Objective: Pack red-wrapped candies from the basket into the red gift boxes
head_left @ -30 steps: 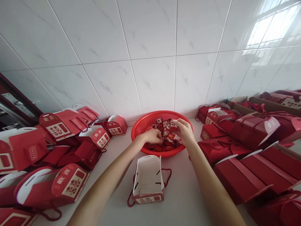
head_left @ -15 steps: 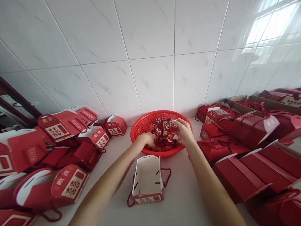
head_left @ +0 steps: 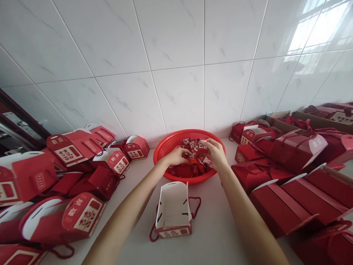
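A red plastic basket (head_left: 162,147) holds red wrapped sweets (head_left: 196,147). Over its left part is my left hand (head_left: 178,156), closed with its fingertips on a small wrapped sweet. My right hand (head_left: 216,152), at the basket's right side, pinches a red and white wrapped sweet (head_left: 203,145) between thumb and fingers. In front of the basket stands an open box (head_left: 173,204), white inside and red outside, with nothing in it and its dark red cord handles hanging out at both sides.
Red boxes with white labels (head_left: 68,154) crowd the left of the white table (head_left: 209,235). More red boxes (head_left: 298,147) are piled on the right, some in cardboard cartons. A tiled wall (head_left: 179,92) rises behind the basket.
My left hand has lifted from among the sweets and moved a little up and right, with a sweet now at its fingertips. My right hand has hardly moved.
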